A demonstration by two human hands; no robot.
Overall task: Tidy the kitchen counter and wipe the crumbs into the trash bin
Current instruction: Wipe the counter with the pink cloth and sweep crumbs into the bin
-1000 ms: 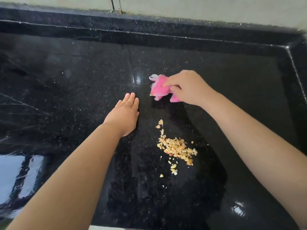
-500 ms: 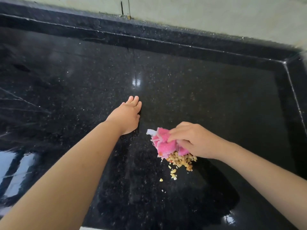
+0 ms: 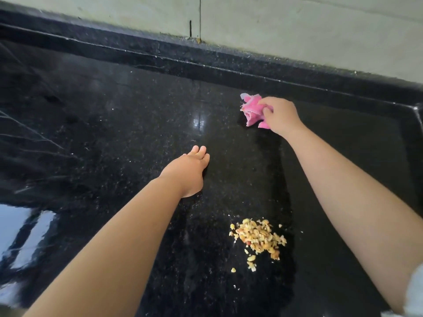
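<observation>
1. Two bare arms reach out over a shiny black counter (image 3: 114,124) that fills most of the frame.
2. Right of centre in the upper part of the frame, the right hand (image 3: 280,115) presses a bunched pink cloth (image 3: 251,109) onto the counter, fingers curled tight around it.
3. Near the middle of the frame, the left hand (image 3: 186,172) lies flat, palm down on the stone, fingers straight and held together, holding nothing.
4. Lower right of centre, a small heap of yellowish crumbs (image 3: 258,239) sits between the two forearms, well apart from the cloth, with a few stray bits just below it.
5. Along the top of the frame, a raised black ledge (image 3: 229,62) meets a pale wall (image 3: 297,26).
</observation>
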